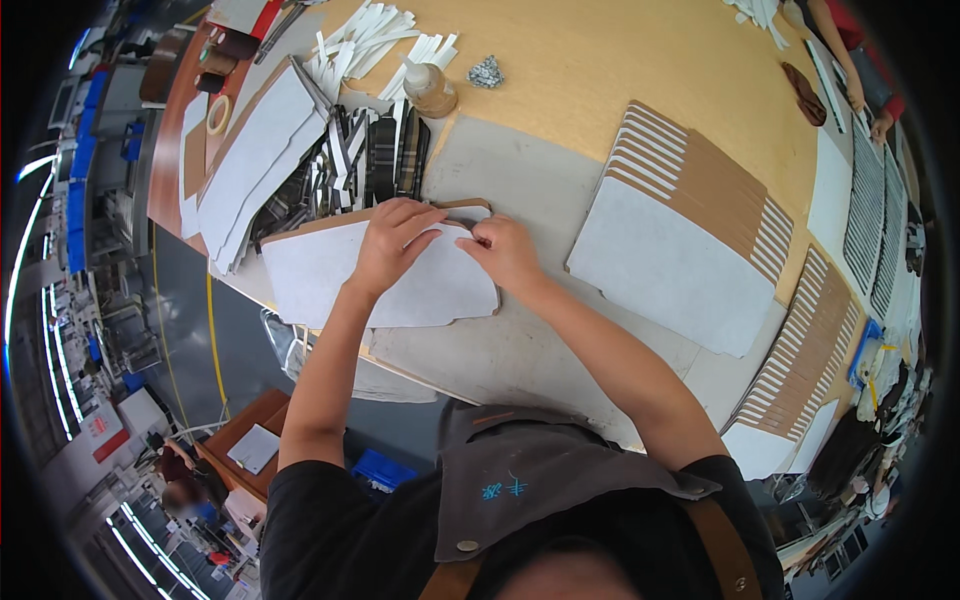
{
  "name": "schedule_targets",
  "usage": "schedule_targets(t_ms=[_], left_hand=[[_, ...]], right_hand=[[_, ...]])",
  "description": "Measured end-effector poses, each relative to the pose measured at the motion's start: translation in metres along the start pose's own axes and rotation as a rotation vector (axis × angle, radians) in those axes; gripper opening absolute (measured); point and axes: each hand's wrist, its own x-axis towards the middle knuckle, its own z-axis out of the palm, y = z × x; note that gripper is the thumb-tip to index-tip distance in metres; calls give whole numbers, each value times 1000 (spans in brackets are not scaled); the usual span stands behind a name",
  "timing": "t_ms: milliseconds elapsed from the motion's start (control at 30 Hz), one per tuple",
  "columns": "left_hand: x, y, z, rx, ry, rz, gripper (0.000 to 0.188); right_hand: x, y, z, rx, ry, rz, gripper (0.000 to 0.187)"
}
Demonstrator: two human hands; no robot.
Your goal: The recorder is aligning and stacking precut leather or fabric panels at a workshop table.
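- Our left hand (398, 240) lies across the panel (325, 268), fingers bent over its upper edge, thumb spread from them; our right hand (503, 252) curls its thumb and fingers in at the same edge. We cannot tell whether either actually grips.
- We seem to work both hands close together so that one steadies the edge while the other handles it.
- The panel lies in front of us on the table (560, 110), left of the fanned stack (670, 265), probably for an easy reach with both arms.
- The stack is stepped, perhaps so that each sheet's edge lies bare.
- We have the bottle (432, 92) and dark strips (385, 155) just beyond, likely to keep them handy.
- The panel looks flat and white, with brown along its upper edge and an angular, notched outline.
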Motion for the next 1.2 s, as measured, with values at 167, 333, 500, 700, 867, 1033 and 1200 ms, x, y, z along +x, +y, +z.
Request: schedule_targets(t_ms=[167,333,500,700,867,1033,1200], left_hand=[[-8,12,10,-44,110,-56,25],[-11,15,15,-163,195,-167,22],[-14,17,16,-301,264,-359,22],[-20,15,20,-333,281,-394,21],[-20,15,23,-358,318,-366,20],[-20,14,27,-369,324,-360,19],[-19,13,28,-400,321,-371,19]], right_hand=[[1,-2,-1,220,-207,279,30],[1,2,4,616,-278,287,36],[-1,-1,9,798,-330,326,33],[-1,1,17,876,-323,330,34],[0,2,19,928,-325,308,33],[1,-5,16,865,-343,284,31],[3,2,19,925,-329,284,31]])
